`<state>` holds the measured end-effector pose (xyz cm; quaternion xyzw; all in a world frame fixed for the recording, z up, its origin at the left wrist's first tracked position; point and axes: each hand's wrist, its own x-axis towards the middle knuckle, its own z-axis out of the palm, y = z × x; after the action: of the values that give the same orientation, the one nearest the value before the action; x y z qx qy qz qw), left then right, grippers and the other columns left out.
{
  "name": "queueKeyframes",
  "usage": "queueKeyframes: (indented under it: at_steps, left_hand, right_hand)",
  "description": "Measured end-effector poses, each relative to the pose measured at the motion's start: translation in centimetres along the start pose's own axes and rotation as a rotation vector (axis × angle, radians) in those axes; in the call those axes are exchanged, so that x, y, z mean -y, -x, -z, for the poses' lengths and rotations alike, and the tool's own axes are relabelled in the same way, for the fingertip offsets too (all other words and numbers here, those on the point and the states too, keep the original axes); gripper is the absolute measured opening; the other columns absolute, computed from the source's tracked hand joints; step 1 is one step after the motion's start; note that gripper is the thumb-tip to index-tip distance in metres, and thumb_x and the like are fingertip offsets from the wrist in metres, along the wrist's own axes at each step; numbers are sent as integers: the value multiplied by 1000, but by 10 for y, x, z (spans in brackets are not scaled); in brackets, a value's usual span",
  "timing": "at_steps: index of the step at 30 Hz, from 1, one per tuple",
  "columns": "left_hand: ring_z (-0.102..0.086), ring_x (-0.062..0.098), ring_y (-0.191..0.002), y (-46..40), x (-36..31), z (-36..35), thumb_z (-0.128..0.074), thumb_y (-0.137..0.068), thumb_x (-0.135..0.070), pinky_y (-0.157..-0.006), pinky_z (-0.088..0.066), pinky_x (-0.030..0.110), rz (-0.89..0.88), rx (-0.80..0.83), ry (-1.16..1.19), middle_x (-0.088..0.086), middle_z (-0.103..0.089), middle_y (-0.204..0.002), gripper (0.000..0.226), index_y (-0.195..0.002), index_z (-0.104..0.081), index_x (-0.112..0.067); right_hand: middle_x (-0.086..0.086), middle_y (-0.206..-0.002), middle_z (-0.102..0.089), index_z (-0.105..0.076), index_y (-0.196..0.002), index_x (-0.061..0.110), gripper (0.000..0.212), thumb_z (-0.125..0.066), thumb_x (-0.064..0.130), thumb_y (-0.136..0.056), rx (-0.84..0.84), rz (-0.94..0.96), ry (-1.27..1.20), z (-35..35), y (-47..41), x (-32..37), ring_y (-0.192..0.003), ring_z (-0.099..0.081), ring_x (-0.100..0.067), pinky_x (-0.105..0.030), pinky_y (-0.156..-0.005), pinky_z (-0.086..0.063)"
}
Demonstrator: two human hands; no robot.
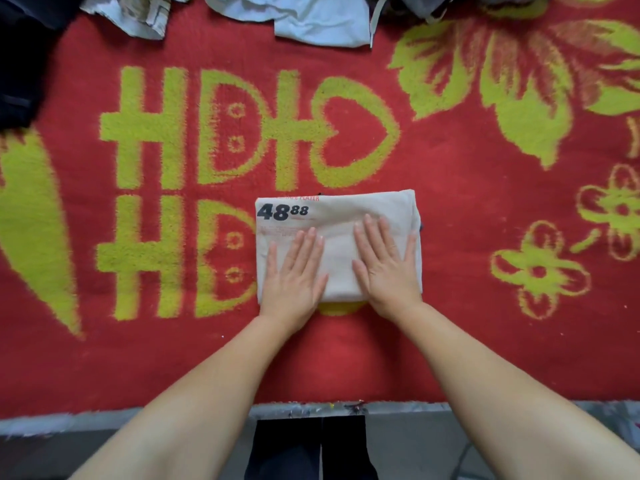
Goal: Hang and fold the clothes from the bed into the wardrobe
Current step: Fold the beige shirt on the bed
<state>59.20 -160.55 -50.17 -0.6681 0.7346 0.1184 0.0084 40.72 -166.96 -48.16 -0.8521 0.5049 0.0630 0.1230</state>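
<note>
A cream T-shirt (346, 209) printed with "48 88" lies folded into a neat rectangle on the red and green bed cover (450, 209). My left hand (294, 268) rests flat on its near left part, fingers spread. My right hand (384, 261) lies flat on its near right part, palm down. Neither hand grips the cloth. A pale blue garment (311, 19), a patterned white one (138, 12) and dark clothes (20, 64) lie unfolded along the far edge.
More grey and dark clothing (433, 5) is heaped at the top right. The bed's near edge (311, 408) runs across the bottom, with grey floor and my dark trouser legs (311, 448) below it. The wardrobe is out of view.
</note>
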Motion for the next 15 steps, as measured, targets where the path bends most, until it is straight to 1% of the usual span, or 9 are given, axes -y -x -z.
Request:
queueKeyframes:
  at_steps: [3,5,6,8,10,11,13,14,15]
  left_hand:
    - [4,14,-147,15,30,2,-25,-97,-42,-114,-5,56,11,26,-31,1,1,-161,65,-152,-11,-12]
    - [4,14,-147,25,47,8,-25,-95,-44,-114,0,55,91,57,-26,4,-7,-160,66,-151,-14,-10]
    - [4,14,-147,29,54,13,-26,-94,-46,-113,2,54,129,72,-20,6,-13,-159,68,-150,-16,-9]
    - [5,14,-147,39,58,26,-29,-91,-50,-114,2,54,127,77,-14,10,-21,-156,73,-148,-19,-6]
    - [6,16,-147,45,46,36,-36,-86,-53,-114,-3,58,-16,88,-33,11,-22,-155,79,-147,-19,-6]
    - [3,18,-148,47,34,38,-46,-82,-52,-113,-7,60,-103,116,-46,12,-23,-155,84,-147,-20,-6]
    - [-11,25,-146,42,12,37,-68,-67,-35,-108,-12,62,-159,166,-77,14,-29,-153,94,-145,-24,-9]
    - [-18,26,-142,37,6,32,-69,-63,-24,-107,-13,62,-128,160,-79,15,-32,-152,94,-145,-26,-12]
    - [-21,25,-140,31,2,30,-63,-64,-17,-106,-14,61,-84,143,-75,15,-34,-151,89,-145,-26,-14]
  right_hand:
    - [3,-158,5,3,-152,23,65,-15,49,-94,136,-66,54,6,22,-36,-147,11,-17,-63,-110,2]
    - [5,-155,19,12,-148,25,68,-4,54,-90,225,-160,75,19,34,-51,-145,16,-16,-61,-111,9]
    - [3,-157,15,8,-150,22,71,-8,55,-89,204,-161,89,26,39,-52,-146,13,-17,-61,-110,9]
    - [-6,-160,-8,-12,-152,15,77,-30,54,-89,149,-46,105,40,47,-41,-147,-5,-24,-64,-109,0]
    - [-9,-157,-20,-23,-149,17,86,-57,51,-77,146,141,145,39,51,-21,-144,-16,-29,-68,-107,-10]
    - [-10,-157,-23,-25,-148,19,94,-68,46,-68,174,188,150,36,52,-11,-143,-18,-29,-70,-106,-14]
    - [-9,-155,-28,-27,-146,22,109,-80,33,-52,220,138,128,32,48,5,-142,-21,-29,-72,-101,-19]
    - [-9,-155,-27,-27,-146,23,113,-81,29,-48,218,92,129,26,44,7,-142,-20,-29,-72,-100,-18]
    - [-8,-155,-24,-25,-147,24,115,-82,25,-47,224,54,132,20,40,7,-142,-19,-30,-73,-99,-16]
